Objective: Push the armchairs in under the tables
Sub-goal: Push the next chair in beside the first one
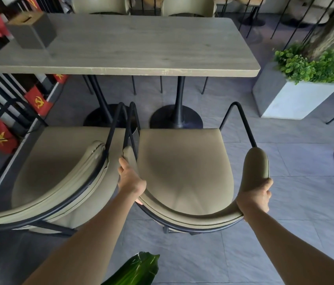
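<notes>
An olive-green armchair (184,165) with a black metal frame stands in front of me, its seat short of the grey wooden table (133,48). My left hand (130,178) grips the left end of its curved padded backrest. My right hand (254,198) grips the right end of the same backrest. A second matching armchair (59,161) stands just to the left, its armrest almost touching the first chair's. Both chairs sit outside the table's near edge, near its two black round bases (176,118).
A dark box (31,30) sits on the table's far left corner. A white planter with green plants (291,93) stands to the right. A black railing with red flags (2,112) runs along the left. Two more chairs stand behind the table. Grey tiled floor lies open to the right.
</notes>
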Demonstrator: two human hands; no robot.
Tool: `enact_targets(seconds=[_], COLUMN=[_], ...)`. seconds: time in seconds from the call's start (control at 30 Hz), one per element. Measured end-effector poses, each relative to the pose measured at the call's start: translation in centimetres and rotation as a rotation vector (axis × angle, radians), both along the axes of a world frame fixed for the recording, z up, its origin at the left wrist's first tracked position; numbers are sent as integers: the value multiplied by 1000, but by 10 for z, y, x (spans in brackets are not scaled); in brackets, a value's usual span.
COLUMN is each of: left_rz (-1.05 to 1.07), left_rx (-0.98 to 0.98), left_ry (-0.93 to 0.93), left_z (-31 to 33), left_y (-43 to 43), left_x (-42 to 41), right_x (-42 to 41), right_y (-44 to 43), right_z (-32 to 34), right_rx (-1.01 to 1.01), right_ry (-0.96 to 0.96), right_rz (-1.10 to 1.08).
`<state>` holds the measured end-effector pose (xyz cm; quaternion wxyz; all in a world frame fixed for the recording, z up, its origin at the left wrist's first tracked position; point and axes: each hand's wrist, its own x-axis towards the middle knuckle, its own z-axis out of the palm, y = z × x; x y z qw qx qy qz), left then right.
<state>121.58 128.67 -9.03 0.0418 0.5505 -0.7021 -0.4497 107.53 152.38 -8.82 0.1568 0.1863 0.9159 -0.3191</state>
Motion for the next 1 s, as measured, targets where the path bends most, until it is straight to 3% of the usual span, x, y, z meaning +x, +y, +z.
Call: enact_targets(seconds=[1.0], left_rz=[21], left_rx=[34], left_ry=[-2], left_z=[10], left_y=[11], left_x=[-1], right_x=[-7], right_y=[7], right_z=[3], right_rx=[-25], right_ry=[2], right_rz=[41])
